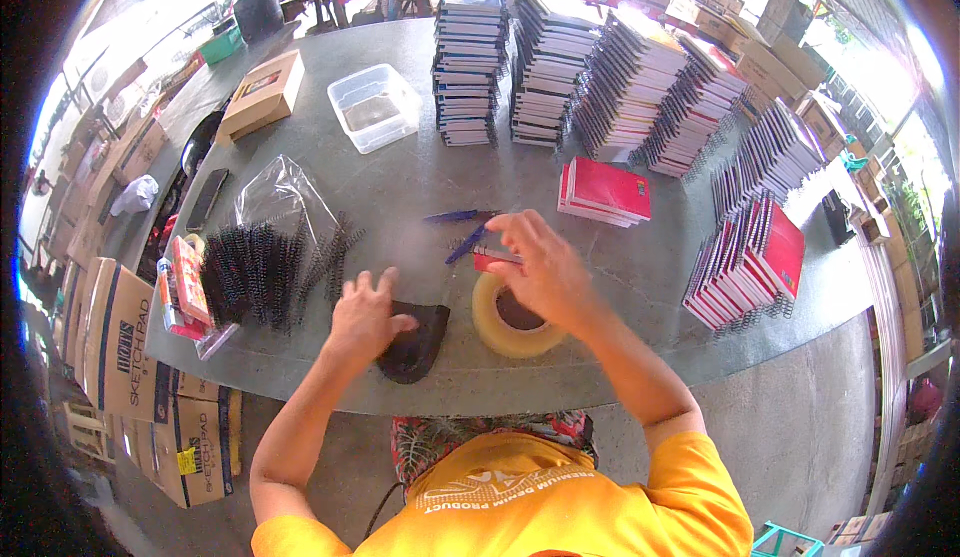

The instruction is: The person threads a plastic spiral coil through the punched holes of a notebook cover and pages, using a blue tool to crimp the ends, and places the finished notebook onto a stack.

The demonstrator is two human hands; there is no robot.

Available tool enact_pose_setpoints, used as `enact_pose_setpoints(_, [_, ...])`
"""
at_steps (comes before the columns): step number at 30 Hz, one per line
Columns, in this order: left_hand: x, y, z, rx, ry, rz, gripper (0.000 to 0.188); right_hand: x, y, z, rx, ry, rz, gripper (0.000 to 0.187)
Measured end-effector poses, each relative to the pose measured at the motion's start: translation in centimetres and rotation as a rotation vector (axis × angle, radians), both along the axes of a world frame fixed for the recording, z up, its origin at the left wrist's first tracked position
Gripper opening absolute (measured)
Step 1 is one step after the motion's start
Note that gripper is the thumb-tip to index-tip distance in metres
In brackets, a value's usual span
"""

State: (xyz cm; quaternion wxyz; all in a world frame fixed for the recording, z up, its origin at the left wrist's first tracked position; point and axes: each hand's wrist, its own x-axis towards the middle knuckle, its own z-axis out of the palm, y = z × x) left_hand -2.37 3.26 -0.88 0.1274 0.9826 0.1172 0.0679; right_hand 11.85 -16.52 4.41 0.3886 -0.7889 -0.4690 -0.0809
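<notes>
Under the right hand (540,267), the roll of tape (510,319) lies flat on the table (420,182), its far rim hidden by the palm; a small red object (492,259) pinched in that hand's curled fingers is mostly covered and hard to identify. The left hand (362,319) rests palm down, fingers spread open, on a black pouch (415,342) whose narrow end points toward the person. Beyond the fingers, blue-handled pliers (462,229) lie pointing left. Left of the hands sits a pile of black spiral coils (260,272).
</notes>
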Motion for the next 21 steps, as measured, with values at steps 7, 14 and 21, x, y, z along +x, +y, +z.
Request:
enact_pose_setpoints(7, [-2.2, -2.4, 3.6, -0.393, -0.124, -0.211, 0.044, 7.6, -6.9, -4.1, 0.092, 0.538, -0.006, 0.025])
enact_pose_setpoints(14, [2.3, -1.5, 8.7, -0.883, -0.817, 0.085, 0.035, 5.3, -5.1, -5.6, 0.257, 0.872, 0.080, 0.026])
enact_pose_setpoints(21, [3.8, -2.8, 6.5, -0.178, -0.667, -0.191, 0.028, 5.7, -5.0, -6.5, 0.371, 0.861, 0.168, 0.026])
